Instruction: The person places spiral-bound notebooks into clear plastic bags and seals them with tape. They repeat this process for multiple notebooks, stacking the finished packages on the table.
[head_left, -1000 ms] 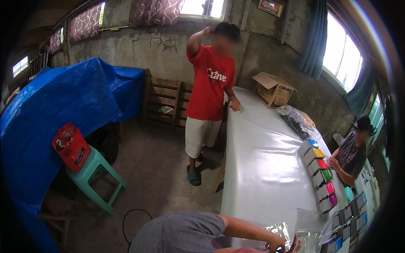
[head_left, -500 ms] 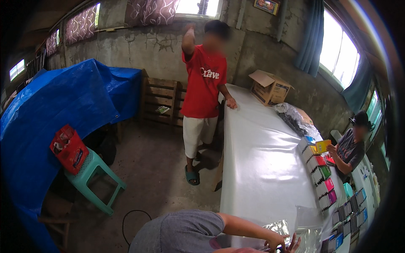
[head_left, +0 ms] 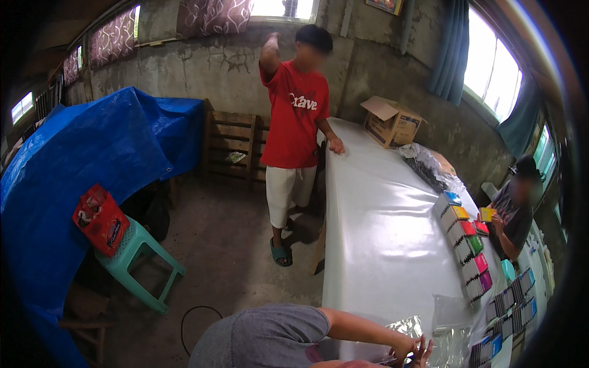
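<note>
At the bottom edge my left arm, in a grey sleeve, reaches right over the white-covered table (head_left: 380,227). My left hand (head_left: 403,349) is bent closed beside shiny clear plastic and seems to grip the edge of a clear plastic bag (head_left: 386,360). Close against it is my right hand (head_left: 423,352), fingers raised and somewhat apart, its palm partly cut off by the frame. Behind my hands lies crinkled clear plastic (head_left: 406,325). More clear plastic bags (head_left: 453,340) lie flat to the right. What is under my palms is hidden.
Spiral notebooks (head_left: 473,265) stand in coloured stacks along the right side. A person there holds a yellow notebook (head_left: 486,214). A person in a red shirt (head_left: 297,113) stands at the far left table edge. A cardboard box (head_left: 392,122), green stool (head_left: 138,248) and blue tarp (head_left: 104,144) are around.
The view has shifted slightly. My right fingers have drawn closer to my left hand. The person on the right has lowered the yellow notebook and moved it rightward.
</note>
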